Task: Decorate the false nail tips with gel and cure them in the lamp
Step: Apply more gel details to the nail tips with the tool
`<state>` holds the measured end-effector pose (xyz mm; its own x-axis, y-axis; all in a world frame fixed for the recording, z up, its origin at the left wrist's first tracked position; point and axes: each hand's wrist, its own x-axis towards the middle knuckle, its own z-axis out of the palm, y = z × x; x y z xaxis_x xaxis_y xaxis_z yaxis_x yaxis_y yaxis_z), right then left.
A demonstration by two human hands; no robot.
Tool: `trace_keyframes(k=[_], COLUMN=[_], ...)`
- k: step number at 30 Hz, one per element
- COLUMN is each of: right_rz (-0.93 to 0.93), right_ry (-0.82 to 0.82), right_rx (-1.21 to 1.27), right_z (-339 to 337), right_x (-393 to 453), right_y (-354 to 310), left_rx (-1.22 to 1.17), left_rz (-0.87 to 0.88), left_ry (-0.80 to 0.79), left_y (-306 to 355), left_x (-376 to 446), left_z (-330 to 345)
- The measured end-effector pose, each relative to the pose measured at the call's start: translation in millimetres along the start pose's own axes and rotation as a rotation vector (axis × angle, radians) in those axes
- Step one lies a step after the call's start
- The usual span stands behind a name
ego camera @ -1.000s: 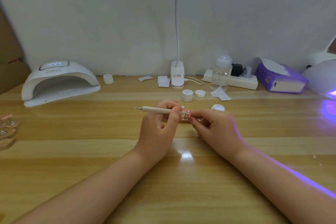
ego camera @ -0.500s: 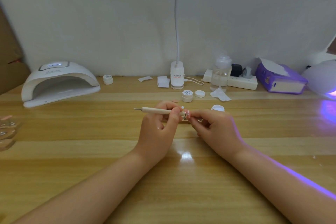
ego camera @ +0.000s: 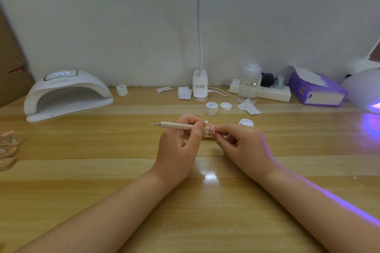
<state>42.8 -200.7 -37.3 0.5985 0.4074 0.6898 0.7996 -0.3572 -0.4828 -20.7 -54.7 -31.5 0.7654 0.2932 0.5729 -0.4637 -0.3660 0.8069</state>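
Note:
My left hand grips a beige dotting pen that lies level, its metal tip pointing left. My right hand pinches a small false nail tip right at the pen's other end, over the middle of the wooden table. An open gel pot stands just behind my right hand. A closed gel pot and a loose white lid sit further back. The white curing lamp stands at the back left, mouth facing me.
A desk light's clamp base stands at the back centre, with a clear bottle, power strip and purple tissue box to its right. Another lamp glows violet at the far right. Clear nail holders lie at the left edge.

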Motion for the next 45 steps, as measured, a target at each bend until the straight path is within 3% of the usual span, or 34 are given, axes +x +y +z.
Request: trace_keyframes(k=[25,45], right_rz=[-0.015,0.063], right_ry=[-0.005,0.036], right_rx=[-0.009,0.042], right_z=[0.0,-1.9], right_x=[-0.3,1.8], right_y=[1.1,2.2], left_rx=[-0.001,0.035], left_rz=[0.01,0.064], left_ry=[-0.001,0.113], left_y=[0.1,-2.6], left_x=[0.2,2.8], left_z=[1.0,-3.0])
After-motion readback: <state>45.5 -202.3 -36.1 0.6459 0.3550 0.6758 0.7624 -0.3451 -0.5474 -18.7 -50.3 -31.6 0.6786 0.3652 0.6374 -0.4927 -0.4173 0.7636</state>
